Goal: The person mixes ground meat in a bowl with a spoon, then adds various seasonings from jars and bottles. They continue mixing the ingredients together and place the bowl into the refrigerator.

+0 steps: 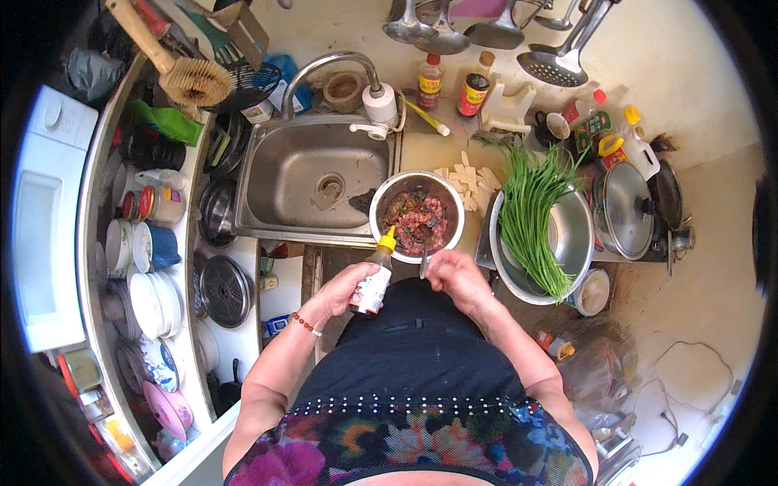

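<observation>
My left hand (349, 289) is wrapped around a sauce bottle (372, 285) with a yellow pointed cap and a white label. The bottle stands nearly upright, its tip close to the rim of a metal bowl (457, 223). Minced meat (412, 220) mixed with dark seasoning fills the bottom of that bowl. A metal spoon (424, 252) rests in the meat, its handle reaching over the near rim. Beside the handle's end is my right hand (457, 278), slightly blurred with curled fingers; whether it grips the spoon cannot be made out.
Left of the bowl is a steel sink (292, 176) with a curved faucet (334, 56). Green chives (532, 212) lie across a large steel basin (574, 243) on the right. Pale cut strips (469, 181) and sauce bottles (473, 91) are behind. Ladles (440, 39) hang above.
</observation>
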Tool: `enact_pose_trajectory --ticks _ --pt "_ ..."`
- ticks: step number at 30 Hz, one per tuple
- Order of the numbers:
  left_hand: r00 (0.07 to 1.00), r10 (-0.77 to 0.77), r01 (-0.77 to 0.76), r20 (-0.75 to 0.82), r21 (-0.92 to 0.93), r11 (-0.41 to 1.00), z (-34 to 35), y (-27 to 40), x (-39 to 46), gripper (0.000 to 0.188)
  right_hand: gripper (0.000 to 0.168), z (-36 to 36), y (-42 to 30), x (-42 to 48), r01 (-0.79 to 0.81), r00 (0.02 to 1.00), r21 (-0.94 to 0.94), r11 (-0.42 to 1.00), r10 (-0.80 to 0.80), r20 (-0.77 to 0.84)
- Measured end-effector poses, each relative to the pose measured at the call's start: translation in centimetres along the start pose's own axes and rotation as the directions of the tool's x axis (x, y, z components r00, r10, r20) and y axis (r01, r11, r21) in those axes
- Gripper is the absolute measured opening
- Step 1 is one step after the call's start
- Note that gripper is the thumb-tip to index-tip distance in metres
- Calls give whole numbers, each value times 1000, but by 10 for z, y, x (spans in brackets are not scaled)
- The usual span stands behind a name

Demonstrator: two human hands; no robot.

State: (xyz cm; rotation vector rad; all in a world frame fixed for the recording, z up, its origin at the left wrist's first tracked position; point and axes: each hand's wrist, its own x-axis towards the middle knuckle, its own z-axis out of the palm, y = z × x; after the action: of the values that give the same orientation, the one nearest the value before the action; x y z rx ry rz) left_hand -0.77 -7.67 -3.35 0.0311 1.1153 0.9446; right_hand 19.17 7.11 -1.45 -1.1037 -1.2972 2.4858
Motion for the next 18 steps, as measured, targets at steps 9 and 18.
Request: enact_pose_trajectory --ticks 9,18 --pt "992 -48 82 113 -319 944 44 3 10 32 46 29 14 0 -231 971 -179 956 238 18" --pt "998 -39 19 -45 -380 925 53 -7 23 28 35 21 16 4 -358 933 152 921 357 34"
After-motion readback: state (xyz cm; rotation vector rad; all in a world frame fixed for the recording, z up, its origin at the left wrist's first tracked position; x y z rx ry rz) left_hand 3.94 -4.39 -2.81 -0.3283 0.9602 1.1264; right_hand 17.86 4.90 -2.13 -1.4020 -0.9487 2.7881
